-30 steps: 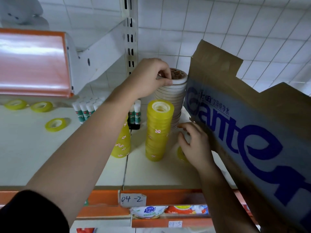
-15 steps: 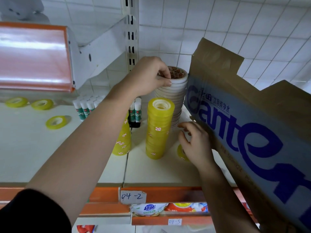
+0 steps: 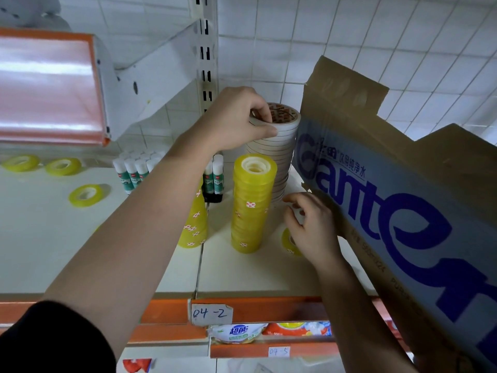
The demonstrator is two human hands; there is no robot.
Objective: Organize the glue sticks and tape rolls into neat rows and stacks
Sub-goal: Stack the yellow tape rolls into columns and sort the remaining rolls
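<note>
A tall stack of white tape rolls [image 3: 279,160] stands at the back of the white shelf [image 3: 40,238]. My left hand [image 3: 236,117] pinches the top white roll [image 3: 289,122] at its rim. In front stands a yellow tape stack [image 3: 251,203]; a second yellow stack [image 3: 195,230] is half hidden by my left forearm. My right hand [image 3: 314,227] hovers with curled fingers beside the white stack's base, over a loose yellow roll [image 3: 287,242]; whether it holds anything is unclear. Glue sticks stand upright in a group [image 3: 131,170], with a few more [image 3: 215,176] behind my arm.
A big cardboard box [image 3: 403,197] with blue lettering leans in from the right, against the white stack. Three loose yellow rolls [image 3: 86,195] [image 3: 63,166] [image 3: 20,162] lie on the shelf's left part. An upper shelf with an orange edge [image 3: 48,87] overhangs the left.
Almost nothing: my left hand stays on the top white roll and my right hand keeps its place by the box, its fingers shifting slightly.
</note>
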